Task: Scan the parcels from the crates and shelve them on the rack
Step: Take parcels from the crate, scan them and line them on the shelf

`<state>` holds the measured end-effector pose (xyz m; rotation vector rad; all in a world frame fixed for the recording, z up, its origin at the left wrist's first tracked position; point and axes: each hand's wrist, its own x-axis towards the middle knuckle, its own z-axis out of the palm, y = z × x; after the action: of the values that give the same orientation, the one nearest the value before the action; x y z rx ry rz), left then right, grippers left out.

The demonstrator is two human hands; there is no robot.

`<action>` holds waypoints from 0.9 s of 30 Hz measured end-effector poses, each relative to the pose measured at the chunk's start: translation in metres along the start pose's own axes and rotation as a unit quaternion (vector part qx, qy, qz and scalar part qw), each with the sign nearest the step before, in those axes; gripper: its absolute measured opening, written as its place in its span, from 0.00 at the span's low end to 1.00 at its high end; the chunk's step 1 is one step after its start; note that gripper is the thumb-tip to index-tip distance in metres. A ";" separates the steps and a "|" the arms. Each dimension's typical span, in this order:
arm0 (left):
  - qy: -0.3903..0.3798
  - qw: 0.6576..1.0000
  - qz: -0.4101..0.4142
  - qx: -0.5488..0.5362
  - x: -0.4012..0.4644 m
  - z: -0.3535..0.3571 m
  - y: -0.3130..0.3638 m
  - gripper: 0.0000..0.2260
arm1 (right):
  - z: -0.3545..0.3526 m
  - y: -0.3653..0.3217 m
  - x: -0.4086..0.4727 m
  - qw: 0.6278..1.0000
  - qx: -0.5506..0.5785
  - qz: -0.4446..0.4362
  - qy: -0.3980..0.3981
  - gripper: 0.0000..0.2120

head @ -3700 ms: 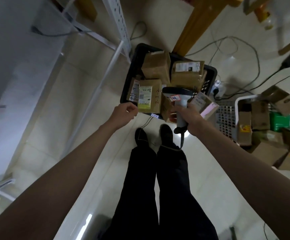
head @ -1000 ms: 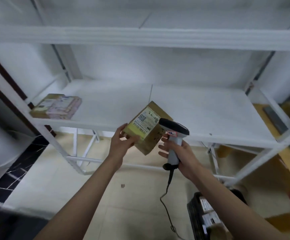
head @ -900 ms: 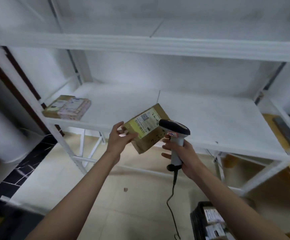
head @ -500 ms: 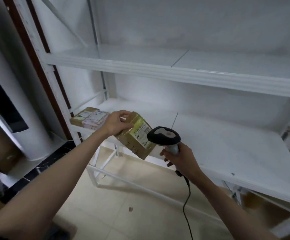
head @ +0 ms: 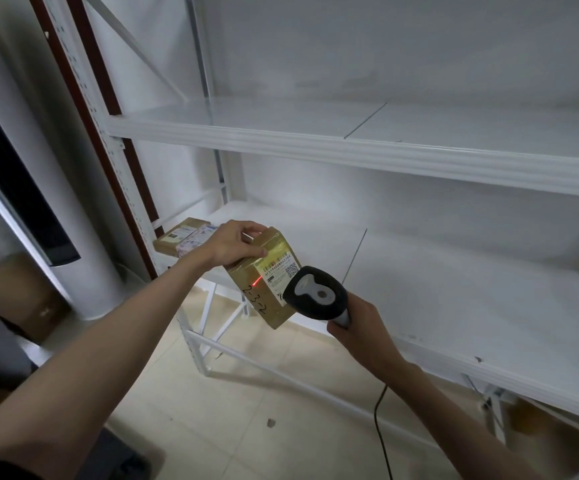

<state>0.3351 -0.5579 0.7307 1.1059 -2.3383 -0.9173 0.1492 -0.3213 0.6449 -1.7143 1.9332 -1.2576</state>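
Scanning is the step in hand: our left hand grips the top of the taped brown cardboard parcel, while our right hand is wrapped round the black-and-grey corded handheld scanner just beside it, its red dot beside the label. Next we judge the parcel goes onto the white metal rack shelf just beyond both hands.

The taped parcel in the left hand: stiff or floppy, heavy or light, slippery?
Probably stiff: the parcel keeps square edges while the left hand grips only its top end. Likely light, since one hand holds it out tilted. The glossy tape wrap may be a little slippery, so a grip over the edges seems safer.
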 end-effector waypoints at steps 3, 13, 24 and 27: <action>-0.001 1.000 -0.004 -0.004 0.002 -0.002 0.002 0.24 | -0.003 0.005 0.005 1.000 -0.006 -0.003 -0.001 0.18; 0.058 0.994 -0.063 -0.063 0.005 0.000 -0.014 0.31 | -0.009 0.014 0.041 0.997 0.060 0.024 -0.034 0.15; 0.196 0.912 -0.258 -0.250 -0.010 0.026 -0.112 0.23 | 0.054 0.035 0.113 0.964 0.189 0.145 -0.117 0.10; 0.223 0.874 -0.289 -0.322 -0.002 0.037 -0.137 0.20 | 0.076 0.039 0.134 0.949 0.223 0.170 -0.146 0.12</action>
<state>0.3875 -0.6069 0.6084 1.5142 -1.1848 -1.3314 0.1405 -0.4778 0.6165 -1.2002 1.5408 -1.1260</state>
